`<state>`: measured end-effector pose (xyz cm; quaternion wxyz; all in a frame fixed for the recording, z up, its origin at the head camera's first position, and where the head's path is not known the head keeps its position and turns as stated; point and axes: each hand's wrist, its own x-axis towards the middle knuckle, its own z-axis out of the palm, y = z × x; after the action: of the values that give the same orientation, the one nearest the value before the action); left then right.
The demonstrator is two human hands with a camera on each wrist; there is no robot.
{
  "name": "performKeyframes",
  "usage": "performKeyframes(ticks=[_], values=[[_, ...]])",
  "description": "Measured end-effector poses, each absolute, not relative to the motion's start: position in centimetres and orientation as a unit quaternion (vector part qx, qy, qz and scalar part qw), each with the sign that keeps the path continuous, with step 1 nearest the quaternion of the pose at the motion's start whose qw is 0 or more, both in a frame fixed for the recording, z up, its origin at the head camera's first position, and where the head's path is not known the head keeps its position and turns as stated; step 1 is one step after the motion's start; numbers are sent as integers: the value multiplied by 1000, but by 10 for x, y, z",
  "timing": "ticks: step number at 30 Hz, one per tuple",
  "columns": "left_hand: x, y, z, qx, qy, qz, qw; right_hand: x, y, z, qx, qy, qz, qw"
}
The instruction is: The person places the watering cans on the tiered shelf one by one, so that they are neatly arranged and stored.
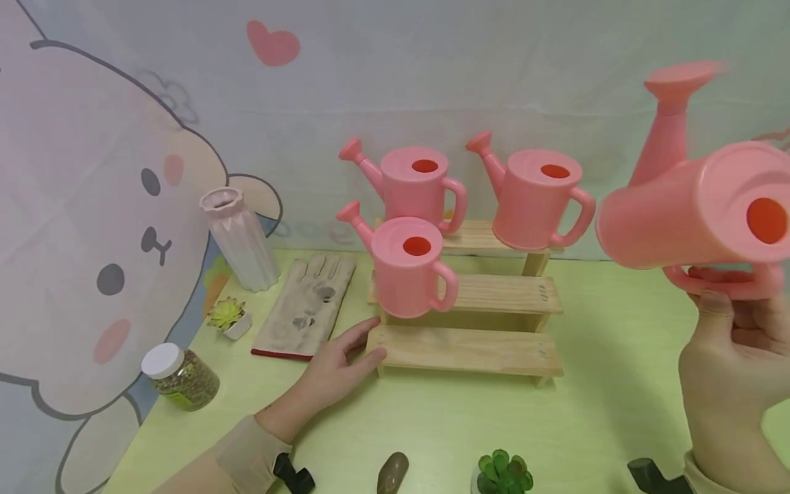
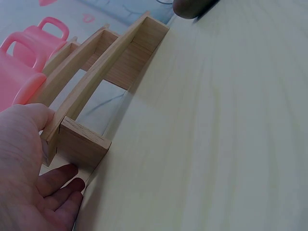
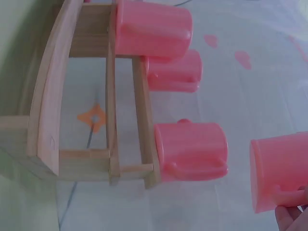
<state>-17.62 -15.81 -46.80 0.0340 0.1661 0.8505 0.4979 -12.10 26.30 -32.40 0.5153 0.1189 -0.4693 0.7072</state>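
On the right of the head view my right hand (image 1: 734, 350) grips a pink watering can (image 1: 673, 206) by its handle. The can is raised and tilted, spout upward, its orange opening facing the right. My left hand (image 1: 333, 367) holds the left end of the lowest step of a three-tier wooden stand (image 1: 463, 348), thumb and fingers around that end. Two more pink watering cans, one at left (image 1: 412, 182) and one at right (image 1: 537, 199), stand on the top tier. Another small can (image 1: 406, 267) sits on the middle tier's left side. The lowest tier bears nothing.
Left of the stand lie a pair of beige gloves (image 1: 305, 309), a white vase (image 1: 242, 240), a small potted succulent (image 1: 228, 315) and a jar with a white lid (image 1: 182, 377). A brown handle-like object (image 1: 392, 473) and a green succulent (image 1: 503, 473) are at the front.
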Motion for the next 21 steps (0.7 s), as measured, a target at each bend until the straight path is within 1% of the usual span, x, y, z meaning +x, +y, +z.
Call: performKeyframes(ticks=[2,6,12,21], values=[[-176,-158,-468,165,851,497,33,-121,254,-322,141,-480,693,518],[-177,-159,-469,173,853,492,26,-121,241,-325,136,-528,652,527],[-178,-159,-472,181,859,479,10,-121,231,-338,156,-572,640,489],[-177,-159,-471,183,854,486,9,-124,225,-358,137,-663,564,473]])
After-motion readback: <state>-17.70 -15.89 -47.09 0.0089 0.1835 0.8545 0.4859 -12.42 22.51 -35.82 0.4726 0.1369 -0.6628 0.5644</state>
